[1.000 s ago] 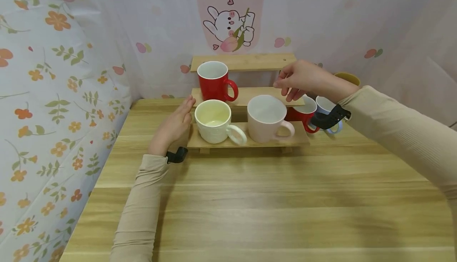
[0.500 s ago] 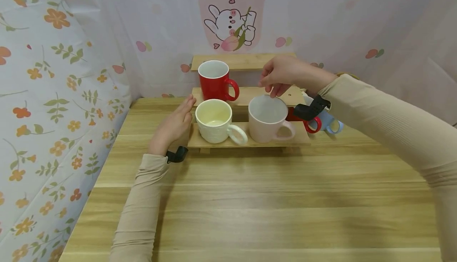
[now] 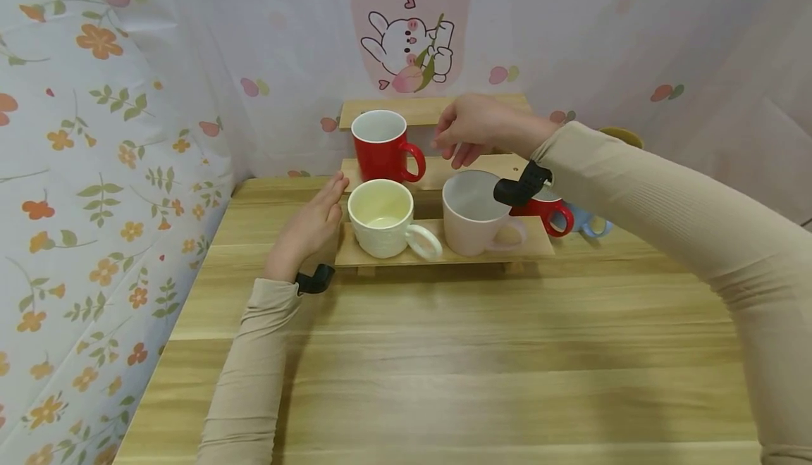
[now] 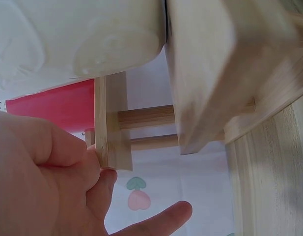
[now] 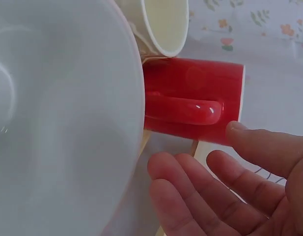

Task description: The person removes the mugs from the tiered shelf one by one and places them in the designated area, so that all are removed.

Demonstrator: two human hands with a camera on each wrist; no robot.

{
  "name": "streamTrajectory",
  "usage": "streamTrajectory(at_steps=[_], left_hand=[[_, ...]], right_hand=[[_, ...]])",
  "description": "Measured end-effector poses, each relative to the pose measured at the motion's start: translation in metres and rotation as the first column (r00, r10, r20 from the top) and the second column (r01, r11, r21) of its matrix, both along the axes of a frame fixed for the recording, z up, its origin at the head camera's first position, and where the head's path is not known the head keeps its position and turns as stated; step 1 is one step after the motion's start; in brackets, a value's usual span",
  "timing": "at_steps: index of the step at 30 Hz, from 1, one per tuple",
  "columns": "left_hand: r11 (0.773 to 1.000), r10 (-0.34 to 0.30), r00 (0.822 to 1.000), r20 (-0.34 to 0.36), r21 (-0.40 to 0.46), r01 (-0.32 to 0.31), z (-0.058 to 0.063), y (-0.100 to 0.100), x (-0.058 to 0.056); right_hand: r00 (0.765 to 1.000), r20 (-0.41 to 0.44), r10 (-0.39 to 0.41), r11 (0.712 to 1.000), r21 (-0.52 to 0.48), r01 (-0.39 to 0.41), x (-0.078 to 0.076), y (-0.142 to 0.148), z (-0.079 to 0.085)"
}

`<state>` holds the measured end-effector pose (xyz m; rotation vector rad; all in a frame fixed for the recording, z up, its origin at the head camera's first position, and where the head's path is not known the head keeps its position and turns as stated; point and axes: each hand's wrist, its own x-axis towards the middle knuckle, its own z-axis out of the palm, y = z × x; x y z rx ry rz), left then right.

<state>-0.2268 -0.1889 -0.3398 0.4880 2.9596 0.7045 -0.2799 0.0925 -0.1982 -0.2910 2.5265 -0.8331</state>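
On the middle board of a wooden tiered shelf (image 3: 495, 166) stands a red mug (image 3: 379, 155), handle to the right. My right hand (image 3: 476, 130) is in the air just right of that handle, fingers loosely bent and holding nothing. In the right wrist view, its thumb is close to the red mug (image 5: 195, 98); I cannot tell whether it touches. My left hand (image 3: 304, 229), fingers extended, touches the middle board's left end (image 4: 106, 147). A cream mug (image 3: 380, 218) and a pale pink mug (image 3: 472, 215) stand on the lowest board.
Right of the shelf are another red mug (image 3: 550, 215) and a light blue mug (image 3: 586, 220), partly hidden by my right forearm. A yellowish round rim (image 3: 622, 135) shows behind that sleeve. Patterned cloth (image 3: 279, 42) hangs behind and to the left of the wooden table (image 3: 444, 366).
My right hand has moved left above the shelf, from over the pale pink mug's right side toward the red mug's handle. My left hand and the mugs have stayed put.
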Motion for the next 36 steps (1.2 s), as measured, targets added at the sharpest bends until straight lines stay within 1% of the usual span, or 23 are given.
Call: streamTrajectory(at_steps=[5, 12, 17, 23, 30, 36], left_hand=[[1.000, -0.006, 1.000, 0.000, -0.003, 0.006, 0.001, 0.000, 0.001], [1.000, -0.006, 1.000, 0.017, -0.006, 0.006, 0.001, 0.000, 0.002], [1.000, -0.015, 1.000, 0.010, 0.012, 0.015, 0.001, -0.001, 0.002], [1.000, -0.010, 1.000, -0.011, 0.024, 0.011, 0.002, -0.002, 0.001], [1.000, -0.009, 1.000, 0.016, 0.011, 0.009, 0.003, -0.002, 0.000], [1.000, -0.003, 1.000, 0.018, -0.013, 0.003, 0.002, -0.002, 0.000]], right_hand=[[1.000, 0.006, 0.005, 1.000, 0.017, -0.005, -0.004, -0.011, -0.003], [1.000, 0.012, 0.018, 0.999, 0.041, -0.018, -0.009, -0.025, -0.012], [1.000, 0.018, 0.020, 1.000, 0.021, -0.021, -0.012, -0.034, -0.017], [0.999, -0.012, 0.035, 0.999, -0.007, -0.035, -0.012, -0.040, -0.020], [0.998, -0.066, 0.008, 1.000, -0.020, -0.009, -0.011, -0.039, -0.023], [0.997, -0.083, 0.005, 0.999, -0.033, -0.008, -0.010, -0.036, -0.026]])
